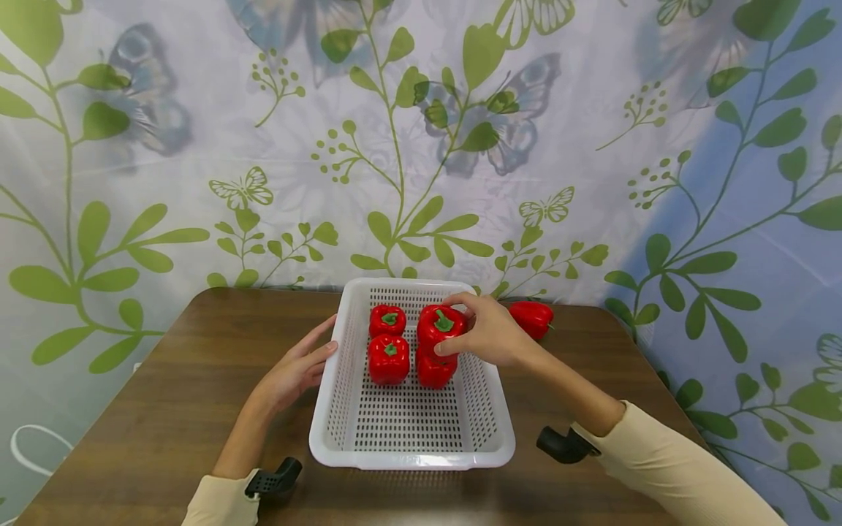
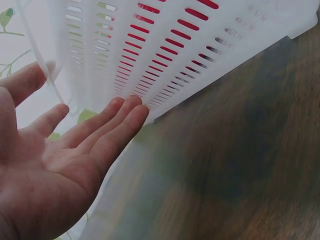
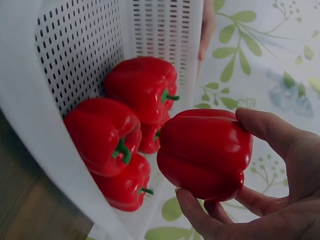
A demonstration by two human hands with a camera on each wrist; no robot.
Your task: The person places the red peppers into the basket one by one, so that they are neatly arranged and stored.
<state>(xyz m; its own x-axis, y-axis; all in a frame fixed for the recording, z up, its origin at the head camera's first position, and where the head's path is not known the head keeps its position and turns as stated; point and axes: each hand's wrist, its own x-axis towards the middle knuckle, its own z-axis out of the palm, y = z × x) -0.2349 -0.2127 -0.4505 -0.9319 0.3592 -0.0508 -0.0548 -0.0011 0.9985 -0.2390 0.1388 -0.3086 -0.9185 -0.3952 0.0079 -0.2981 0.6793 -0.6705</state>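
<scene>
A white perforated plastic basket (image 1: 411, 459) holds several red bell peppers with green stems, such as one bell pepper (image 1: 389, 359) at its left. My right hand (image 1: 487, 330) pinches another red bell pepper (image 3: 205, 152) between thumb and fingers, above the ones in the basket. Seen from above, the held pepper partly hides those under it. My left hand (image 1: 299, 371) touches the basket's left side, its fingers (image 2: 112, 130) fairly straight along the outside of the slotted wall.
Behind the right hand, a loose red bell pepper (image 1: 531, 318) lies on the brown wooden table (image 1: 217, 351), right of the basket. A cloth (image 1: 408, 146) printed with leaves and butterflies hangs at the table's back edge. Black wrist mounts (image 1: 279, 478) sit at both sleeves.
</scene>
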